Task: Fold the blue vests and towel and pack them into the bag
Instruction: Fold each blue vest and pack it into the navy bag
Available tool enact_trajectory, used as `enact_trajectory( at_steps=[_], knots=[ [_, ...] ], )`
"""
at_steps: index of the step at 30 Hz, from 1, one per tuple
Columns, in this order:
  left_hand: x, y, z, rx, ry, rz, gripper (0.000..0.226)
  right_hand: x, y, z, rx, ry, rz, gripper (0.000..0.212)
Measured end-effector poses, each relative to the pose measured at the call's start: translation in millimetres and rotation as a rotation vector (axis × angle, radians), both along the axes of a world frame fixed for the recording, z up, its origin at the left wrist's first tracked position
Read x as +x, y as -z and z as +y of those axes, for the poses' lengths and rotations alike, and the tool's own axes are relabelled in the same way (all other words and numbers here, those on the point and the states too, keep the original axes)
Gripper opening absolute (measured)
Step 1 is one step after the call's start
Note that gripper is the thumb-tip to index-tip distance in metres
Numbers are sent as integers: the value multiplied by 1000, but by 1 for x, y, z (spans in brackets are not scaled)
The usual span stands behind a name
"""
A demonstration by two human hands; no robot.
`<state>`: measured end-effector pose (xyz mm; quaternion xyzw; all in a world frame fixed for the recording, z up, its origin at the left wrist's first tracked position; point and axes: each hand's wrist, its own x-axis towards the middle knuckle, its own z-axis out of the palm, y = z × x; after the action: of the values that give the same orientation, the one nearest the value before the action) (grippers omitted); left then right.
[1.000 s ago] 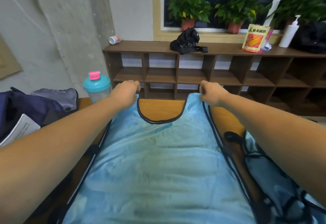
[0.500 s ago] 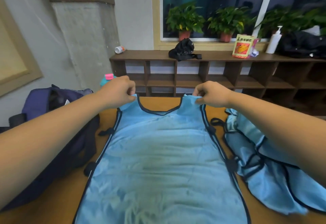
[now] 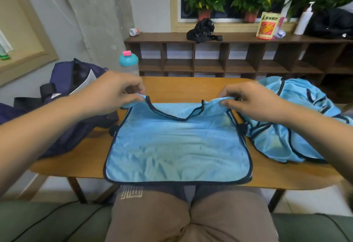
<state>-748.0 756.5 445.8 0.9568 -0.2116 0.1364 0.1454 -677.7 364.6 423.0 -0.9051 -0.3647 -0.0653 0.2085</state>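
Vest [image 3: 177,146] light blue, dark-trimmed, flat on table [image 3: 76,157], both hands pinching its shoulders

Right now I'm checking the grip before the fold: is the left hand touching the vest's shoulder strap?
Touching. The head view shows the left hand pinching the blue vest at its left shoulder strap, fingertips closed on the lifted fabric.

Yellow-orange snack packet [image 3: 268,25] on dark wooden shelf [image 3: 229,38]: Chinese characters printed across top, too blurred to read.
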Motion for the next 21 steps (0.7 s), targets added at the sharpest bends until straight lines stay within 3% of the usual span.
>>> enact_trajectory(
  at_steps=[9, 15, 21],
  knots=[
    [-65, 44, 9, -25, 115, 32, 14, -66, 38, -31, -34, -130, 10, 25],
    [-86, 78, 27, -79, 159, 175, 15, -88, 69, -43, -43, -152, 82, 40],
    [-92, 108, 35, -65, 114, 282, 22, -102, 85, -49, -46, -154, 137, 34]
  ],
)
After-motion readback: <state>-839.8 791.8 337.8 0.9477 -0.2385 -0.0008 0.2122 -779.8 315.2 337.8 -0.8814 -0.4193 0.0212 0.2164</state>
